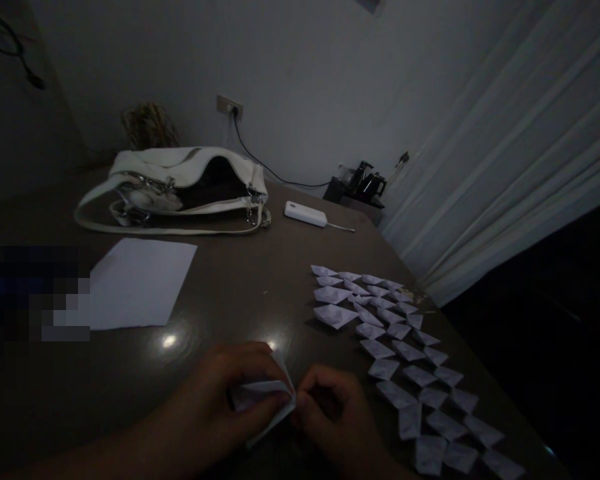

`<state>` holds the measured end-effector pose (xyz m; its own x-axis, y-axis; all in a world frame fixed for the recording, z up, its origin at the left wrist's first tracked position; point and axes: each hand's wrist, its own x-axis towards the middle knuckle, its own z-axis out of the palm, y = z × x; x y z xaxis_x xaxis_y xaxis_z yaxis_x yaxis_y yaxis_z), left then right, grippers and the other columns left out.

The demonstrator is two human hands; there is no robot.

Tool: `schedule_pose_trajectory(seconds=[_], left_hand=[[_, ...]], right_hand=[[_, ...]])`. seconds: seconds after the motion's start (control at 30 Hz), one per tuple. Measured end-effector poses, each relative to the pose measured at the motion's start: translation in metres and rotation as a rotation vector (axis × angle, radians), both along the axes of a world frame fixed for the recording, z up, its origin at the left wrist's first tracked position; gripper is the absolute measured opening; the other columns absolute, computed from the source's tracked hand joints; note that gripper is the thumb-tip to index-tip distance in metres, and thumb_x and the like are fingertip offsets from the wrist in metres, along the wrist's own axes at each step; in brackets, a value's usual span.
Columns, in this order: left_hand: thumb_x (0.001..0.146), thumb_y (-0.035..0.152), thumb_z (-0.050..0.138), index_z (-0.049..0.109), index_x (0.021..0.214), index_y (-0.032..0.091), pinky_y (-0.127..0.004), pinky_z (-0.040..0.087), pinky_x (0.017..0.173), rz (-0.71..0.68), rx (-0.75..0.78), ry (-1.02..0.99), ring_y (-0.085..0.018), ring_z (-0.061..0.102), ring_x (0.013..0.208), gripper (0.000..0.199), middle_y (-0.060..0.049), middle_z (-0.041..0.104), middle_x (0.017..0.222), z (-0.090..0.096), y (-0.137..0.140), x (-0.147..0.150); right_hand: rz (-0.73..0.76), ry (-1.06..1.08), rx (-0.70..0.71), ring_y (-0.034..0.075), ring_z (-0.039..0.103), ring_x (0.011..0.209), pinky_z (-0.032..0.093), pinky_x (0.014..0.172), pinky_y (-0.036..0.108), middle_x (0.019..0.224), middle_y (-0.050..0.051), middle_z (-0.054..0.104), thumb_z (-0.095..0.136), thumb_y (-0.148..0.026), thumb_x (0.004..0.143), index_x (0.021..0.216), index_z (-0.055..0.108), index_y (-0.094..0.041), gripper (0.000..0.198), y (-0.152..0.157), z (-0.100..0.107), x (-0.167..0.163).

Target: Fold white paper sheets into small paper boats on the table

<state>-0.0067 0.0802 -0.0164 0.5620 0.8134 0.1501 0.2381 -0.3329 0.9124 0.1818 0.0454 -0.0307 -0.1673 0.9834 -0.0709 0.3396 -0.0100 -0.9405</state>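
Observation:
Near the front of the dark table, a partly folded piece of white paper is between my two hands. My left hand grips it from the left, thumb on the near side and fingers curled over the far side. At the paper's right corner, the thumb and forefinger of my right hand are pinched together against it. Some of the folds are hidden behind my fingers. To the right of my hands lie several small folded paper boats, set out in slanting rows along the table's right side.
White sheets of paper lie at left, beside a blurred-out patch. Behind them sits an open white handbag with its strap on the table. A white power bank with a short cord lies further right. Black kettles stand beyond the table near a pale curtain.

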Motion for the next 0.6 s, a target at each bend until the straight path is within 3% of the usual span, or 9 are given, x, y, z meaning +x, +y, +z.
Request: schedule_pose_trajectory(seconds=[0.23,0.6], left_hand=[[0.085,0.033,0.059,0.072,0.079,0.019,-0.020,0.045,0.063,0.038,-0.078,0.052,-0.014,0.064,0.070,0.019,0.000,0.070,0.074,0.0006,0.0003,0.0000],[0.082,0.039,0.061,0.072,0.080,0.019,-0.021,0.048,0.063,0.118,-0.104,0.069,-0.017,0.065,0.073,0.022,-0.001,0.071,0.077,-0.0048,0.0006,0.0002]], right_hand=[[0.021,-0.102,0.161,0.013,0.056,0.058,0.043,0.053,0.023,0.063,0.001,0.057,0.056,-0.029,0.081,0.072,0.060,-0.017,0.015,-0.0030,-0.0073,0.0024],[0.001,-0.088,0.135,0.013,0.055,0.056,0.043,0.051,0.022,0.060,0.001,0.058,0.059,-0.029,0.081,0.069,0.062,-0.017,0.018,-0.0027,-0.0057,-0.0002]])
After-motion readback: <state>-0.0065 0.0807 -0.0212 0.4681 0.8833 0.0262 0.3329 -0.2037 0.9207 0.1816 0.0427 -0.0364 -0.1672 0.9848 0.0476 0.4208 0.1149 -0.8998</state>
